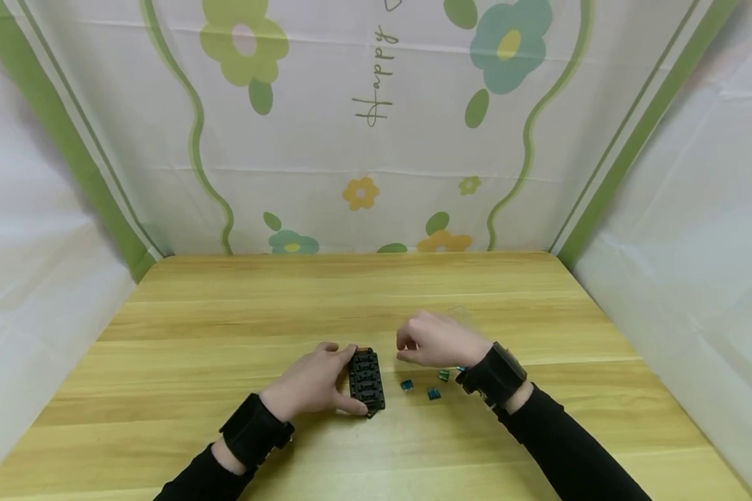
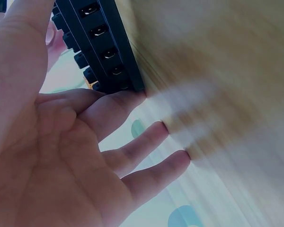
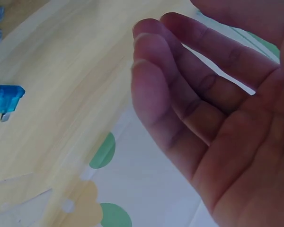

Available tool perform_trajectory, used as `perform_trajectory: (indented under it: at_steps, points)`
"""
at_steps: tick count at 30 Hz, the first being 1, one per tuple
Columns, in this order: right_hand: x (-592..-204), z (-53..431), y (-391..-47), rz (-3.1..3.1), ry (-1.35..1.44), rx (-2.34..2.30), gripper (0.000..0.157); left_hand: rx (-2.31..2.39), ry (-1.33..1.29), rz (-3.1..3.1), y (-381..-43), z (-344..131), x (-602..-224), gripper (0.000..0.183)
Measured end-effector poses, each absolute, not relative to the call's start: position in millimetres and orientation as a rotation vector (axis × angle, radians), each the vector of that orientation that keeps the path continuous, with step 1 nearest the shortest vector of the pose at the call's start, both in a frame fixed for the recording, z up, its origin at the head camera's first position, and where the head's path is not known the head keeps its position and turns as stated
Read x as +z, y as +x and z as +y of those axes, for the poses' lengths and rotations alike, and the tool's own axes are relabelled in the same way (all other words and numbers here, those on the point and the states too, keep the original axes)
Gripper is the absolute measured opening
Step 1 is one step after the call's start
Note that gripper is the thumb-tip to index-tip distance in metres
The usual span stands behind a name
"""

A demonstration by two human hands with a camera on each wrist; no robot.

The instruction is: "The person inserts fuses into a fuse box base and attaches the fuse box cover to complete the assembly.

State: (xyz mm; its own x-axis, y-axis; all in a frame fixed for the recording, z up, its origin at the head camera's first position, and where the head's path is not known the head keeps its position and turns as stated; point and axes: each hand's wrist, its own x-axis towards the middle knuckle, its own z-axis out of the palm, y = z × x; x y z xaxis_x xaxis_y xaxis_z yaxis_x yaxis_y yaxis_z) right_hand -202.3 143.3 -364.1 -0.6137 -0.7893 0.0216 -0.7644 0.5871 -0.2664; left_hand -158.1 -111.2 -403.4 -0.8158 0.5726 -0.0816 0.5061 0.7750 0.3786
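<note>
My left hand (image 1: 316, 379) grips a black fuse block (image 1: 366, 381) by its ends, thumb at the near end and index finger at the far end. In the left wrist view the block (image 2: 102, 42) shows a row of slots along its side, and the other fingers spread toward the table. My right hand (image 1: 441, 339) hovers to the right of the block, its fingers loosely bent and nothing between them and the thumb. Below it lie blue blade fuses (image 1: 434, 394) and a green blade fuse (image 1: 443, 375). One blue fuse (image 3: 7, 100) shows its metal prongs in the right wrist view.
A clear plastic piece (image 3: 21, 203) lies on the wooden table (image 1: 225, 306), partly behind my right hand in the head view. White cloth with printed flowers (image 1: 360, 193) hangs at the back edge, and plain white cloth stands at both sides.
</note>
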Motion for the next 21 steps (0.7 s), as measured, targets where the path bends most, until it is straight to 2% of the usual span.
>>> perform_trajectory:
  at_steps: [21]
  points:
    - [-369.1, 159.2, -184.1, 2.860, -1.386, -0.486, 0.008, 0.518, 0.858, 2.768, -157.0, -110.6, -404.6, 0.105]
